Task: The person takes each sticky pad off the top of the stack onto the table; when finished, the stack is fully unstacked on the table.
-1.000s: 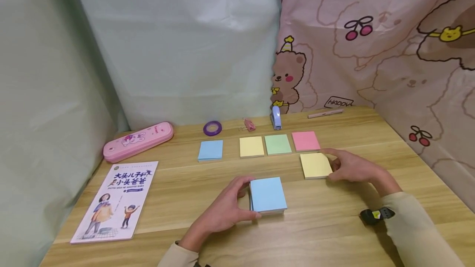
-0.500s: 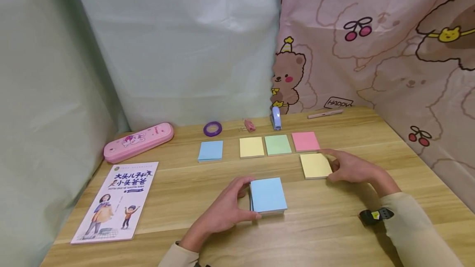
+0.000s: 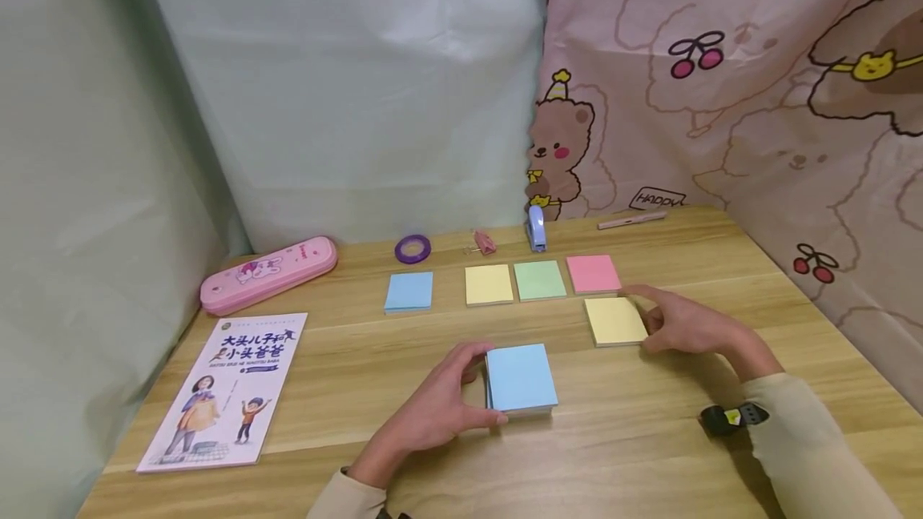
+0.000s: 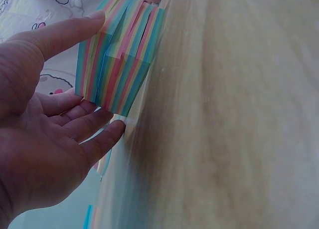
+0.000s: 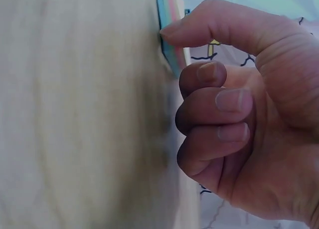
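Observation:
In the head view, my left hand (image 3: 443, 403) grips the left side of a thick stack of sticky notes (image 3: 522, 377) with a blue top sheet. The left wrist view shows the stack's multicoloured striped edges (image 4: 122, 54), with the thumb on one side and the fingers behind and under it. My right hand (image 3: 695, 327) pinches the right edge of a thinner sticky note pad (image 3: 614, 321), yellow on top, lying on the table. Its thumb touches the pad's striped edge (image 5: 172, 44) in the right wrist view, where the other fingers are curled.
Behind lie a blue pad (image 3: 409, 291), a yellow pad (image 3: 489, 285), a green pad (image 3: 540, 280) and a pink pad (image 3: 594, 274). Further back are purple tape (image 3: 399, 255), a pink binder clip (image 3: 485, 243), a stapler (image 3: 537, 229) and a pen (image 3: 632, 220). At left: a pencil case (image 3: 288, 263) and book (image 3: 223, 391).
The yellow-topped pad at my right hand has shifted very slightly to the right along with the hand. My left hand and the blue-topped stack stay in place.

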### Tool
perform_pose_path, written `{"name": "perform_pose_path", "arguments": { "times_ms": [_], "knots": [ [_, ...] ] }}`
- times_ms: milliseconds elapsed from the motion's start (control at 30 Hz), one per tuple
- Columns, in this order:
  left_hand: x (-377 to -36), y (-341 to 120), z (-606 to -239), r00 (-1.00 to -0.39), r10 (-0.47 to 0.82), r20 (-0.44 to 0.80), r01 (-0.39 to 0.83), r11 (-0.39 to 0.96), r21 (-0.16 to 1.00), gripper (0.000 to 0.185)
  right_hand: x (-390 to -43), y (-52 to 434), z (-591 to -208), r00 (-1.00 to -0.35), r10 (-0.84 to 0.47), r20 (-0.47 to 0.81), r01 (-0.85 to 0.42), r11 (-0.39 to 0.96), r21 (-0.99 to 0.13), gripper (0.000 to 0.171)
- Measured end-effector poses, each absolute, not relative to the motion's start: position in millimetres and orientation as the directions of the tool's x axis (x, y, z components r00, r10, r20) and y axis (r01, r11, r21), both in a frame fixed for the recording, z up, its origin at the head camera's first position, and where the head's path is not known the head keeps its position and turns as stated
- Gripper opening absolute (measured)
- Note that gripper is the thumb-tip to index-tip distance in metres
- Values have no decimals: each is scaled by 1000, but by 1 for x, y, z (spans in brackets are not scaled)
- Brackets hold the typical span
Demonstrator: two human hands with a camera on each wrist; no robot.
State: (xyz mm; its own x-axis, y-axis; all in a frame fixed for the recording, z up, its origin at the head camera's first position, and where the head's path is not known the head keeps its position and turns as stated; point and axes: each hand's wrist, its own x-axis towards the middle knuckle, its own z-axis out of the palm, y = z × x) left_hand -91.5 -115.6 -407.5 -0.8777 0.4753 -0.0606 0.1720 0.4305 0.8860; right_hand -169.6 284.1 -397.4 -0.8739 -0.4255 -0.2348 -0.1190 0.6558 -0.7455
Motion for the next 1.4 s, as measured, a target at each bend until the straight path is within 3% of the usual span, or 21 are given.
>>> {"name": "perform_pose_path", "arguments": {
  "times_ms": [233,533,933,1400],
  "knots": [
    [-91,-116,-406,-879,474,-62,176,441,880,86,-165,277,-382,-870,-472,-143,-201,604,-771,89],
    [-92,-116,-408,-879,474,-57,180,439,880,88,-148,234,-365,-828,-560,35,-371,499,-783,75],
    [-92,-116,-408,-877,478,-46,187,428,884,91,-123,179,-383,-729,-684,-23,-399,452,-798,90],
    [-92,-117,-408,-875,481,-60,175,430,886,91,-117,166,-394,-756,-652,-62,-402,536,-743,89]
  ]
}}
